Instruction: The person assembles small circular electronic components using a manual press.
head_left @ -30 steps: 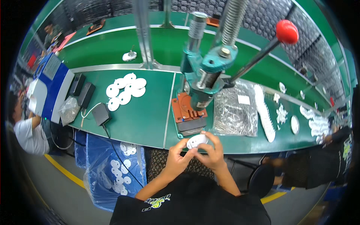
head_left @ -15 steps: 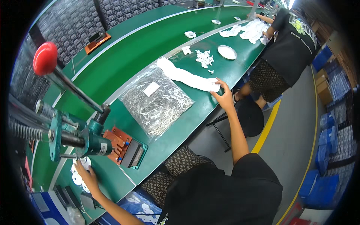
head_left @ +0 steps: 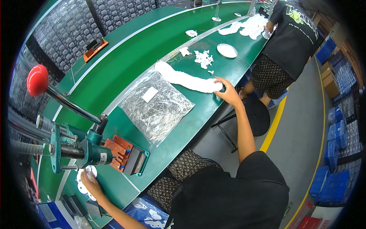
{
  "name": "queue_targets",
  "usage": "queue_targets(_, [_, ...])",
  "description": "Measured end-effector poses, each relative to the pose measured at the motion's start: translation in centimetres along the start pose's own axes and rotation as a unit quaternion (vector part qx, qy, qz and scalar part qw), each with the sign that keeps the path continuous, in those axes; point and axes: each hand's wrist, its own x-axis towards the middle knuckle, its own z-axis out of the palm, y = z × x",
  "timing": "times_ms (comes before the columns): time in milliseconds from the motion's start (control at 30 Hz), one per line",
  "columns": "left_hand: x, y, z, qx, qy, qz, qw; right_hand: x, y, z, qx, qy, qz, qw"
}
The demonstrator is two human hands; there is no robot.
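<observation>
while right hand (head_left: 228, 92) pinches long white stack (head_left: 187, 79), left hand (head_left: 90, 184) grips flat white discs (head_left: 82, 182), crinkly bag (head_left: 156, 107)

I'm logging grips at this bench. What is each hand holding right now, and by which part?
The right hand grips the near end of the long row of white discs. The left hand rests on the white discs beside the press; no clear grip shows.

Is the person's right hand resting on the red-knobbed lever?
No, the right hand touches the long white stack, far from the lever.
</observation>
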Motion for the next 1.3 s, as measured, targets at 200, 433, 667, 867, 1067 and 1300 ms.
queue_targets(200, [0.1, 0.7, -0.4, -0.029, -0.018, -0.012, 0.999, 0.6, -2.0, -0.9, -0.034, -0.091, 0.014, 0.995])
queue_targets(433, [-0.3, -0.1, -0.3, -0.026, 0.155, 0.000, 0.988, -1.3, -3.4, 2.3, -0.091, -0.014, -0.004, 0.996])
queue_targets(667, [-4.4, 9.3, -5.4, -0.287, 0.247, -0.239, 0.894, -6.1, -7.0, 7.1, -0.061, 0.202, -0.209, 0.955])
queue_targets(867, [-11.3, 15.7, -3.5, -0.530, 0.028, -0.268, 0.804, -6.4, -17.8, 13.4, 0.034, -0.077, -0.310, 0.947])
queue_targets(1067, [-10.1, 17.4, -5.4, -0.437, -0.015, -0.273, 0.857, -5.3, -18.7, 15.1, -0.026, -0.132, -0.259, 0.956])
queue_targets(1300, [-10.2, 17.9, -5.7, -0.209, -0.004, -0.158, 0.965, -7.0, -19.4, 14.8, 0.071, -0.054, -0.212, 0.973])
